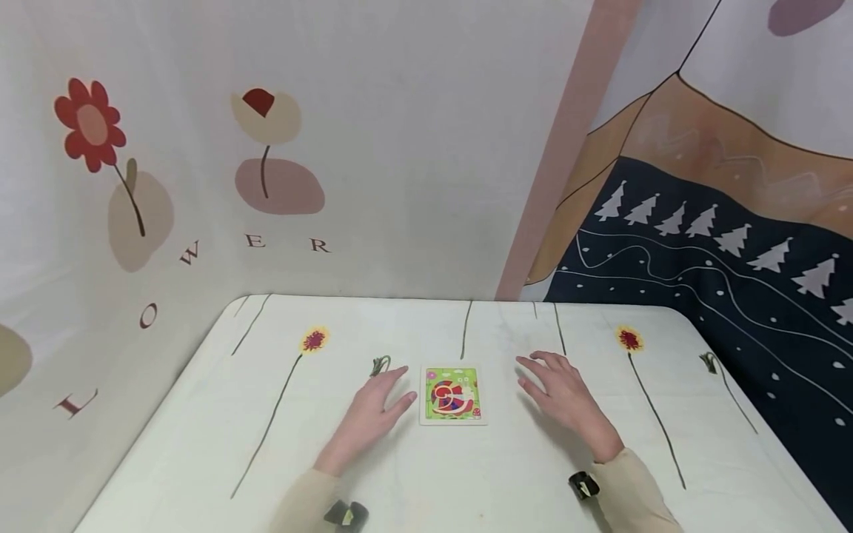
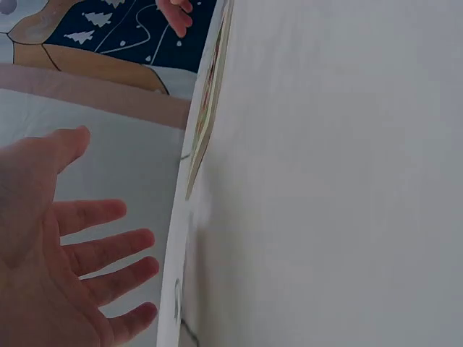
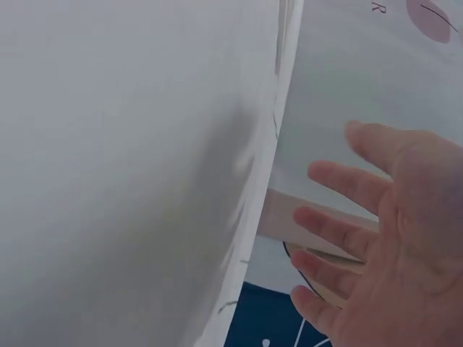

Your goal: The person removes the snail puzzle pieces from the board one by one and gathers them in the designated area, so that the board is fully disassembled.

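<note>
A small flat square board (image 1: 453, 395) with a pale border lies on the white table. Its green picture carries a red, white and blue spiral shape like a snail. In the left wrist view the board (image 2: 207, 108) shows nearly edge-on, as a thin slab. My left hand (image 1: 368, 416) is just left of it, fingers spread and apart from its edge. Farther off on the right side, my right hand (image 1: 565, 394) hovers over its own shadow with fingers loosely extended. Both palms, the left (image 2: 32, 246) and the right (image 3: 412, 246), hold nothing in the wrist views.
The tablecloth (image 1: 520, 474) has printed flowers and thin stems. Behind the table hangs a pale curtain (image 1: 413, 148) with flower prints and letters. A dark cloth (image 1: 666, 259) with white trees is at the right. Black straps (image 1: 584, 485) sit by both sleeves.
</note>
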A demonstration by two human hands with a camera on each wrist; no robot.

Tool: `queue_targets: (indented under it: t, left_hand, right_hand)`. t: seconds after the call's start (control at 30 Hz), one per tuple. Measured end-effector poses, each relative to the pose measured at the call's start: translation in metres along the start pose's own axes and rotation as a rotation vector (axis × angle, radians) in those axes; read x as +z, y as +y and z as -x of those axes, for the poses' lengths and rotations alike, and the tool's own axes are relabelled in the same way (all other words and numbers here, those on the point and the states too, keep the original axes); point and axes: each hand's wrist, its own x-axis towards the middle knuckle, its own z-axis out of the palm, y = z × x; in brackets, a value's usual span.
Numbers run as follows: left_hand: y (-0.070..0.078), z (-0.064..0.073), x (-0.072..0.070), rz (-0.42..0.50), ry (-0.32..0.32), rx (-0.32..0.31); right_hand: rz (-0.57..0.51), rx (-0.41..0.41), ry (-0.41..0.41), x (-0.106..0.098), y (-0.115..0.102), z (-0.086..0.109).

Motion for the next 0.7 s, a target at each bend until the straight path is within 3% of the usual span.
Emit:
queue_targets:
  t: [0.33, 0.7]
  left_hand:
    - [0.005, -0.006, 0.018, 0.1, 0.012, 0.004]
    - [0.012, -0.012, 0.029, 0.121, 0.045, 0.011]
  right_hand:
    - [-0.084, -0.059, -0.014, 0.007, -0.011, -0.01]
    - [-0.208, -0.051, -0.12, 0.011, -0.022, -0.022]
